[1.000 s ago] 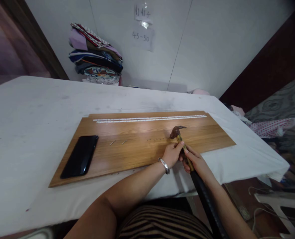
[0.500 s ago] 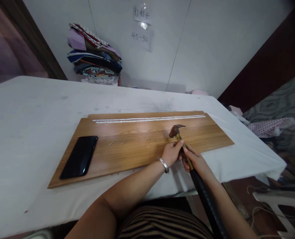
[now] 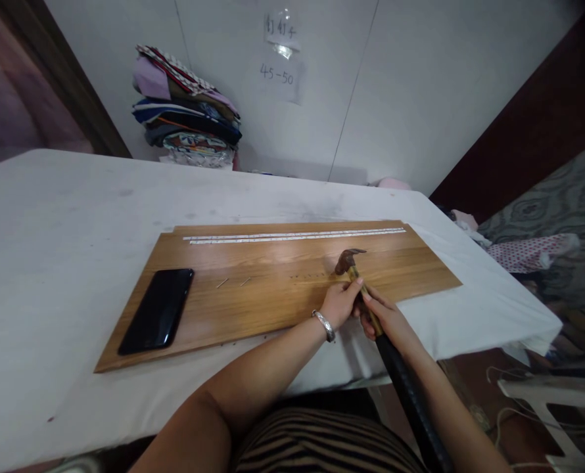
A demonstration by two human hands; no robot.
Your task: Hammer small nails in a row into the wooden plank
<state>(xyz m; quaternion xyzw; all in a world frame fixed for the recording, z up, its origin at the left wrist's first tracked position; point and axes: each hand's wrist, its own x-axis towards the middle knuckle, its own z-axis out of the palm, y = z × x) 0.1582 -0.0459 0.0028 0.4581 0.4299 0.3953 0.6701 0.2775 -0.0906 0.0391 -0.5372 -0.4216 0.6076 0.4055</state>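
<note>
A claw hammer with a rusty head and a long black grip slants across the front edge of a wooden board. My right hand is closed around its handle, above the black part. Closed at the neck just below the head is my left hand, its thumb lying against the handle; its other fingertips are mostly hidden. The head is just above the board's surface, near a short row of small dark marks or nails. Two loose nails lie farther left on the board.
A black phone lies on the board's left end. Two thin white measuring strips run along its far side. The board rests on a table with a white cloth. Folded fabrics are stacked against the wall; a white chair stands at right.
Hardly anything differs. The view has shifted very slightly, and both hands and the hammer keep the same place over the board.
</note>
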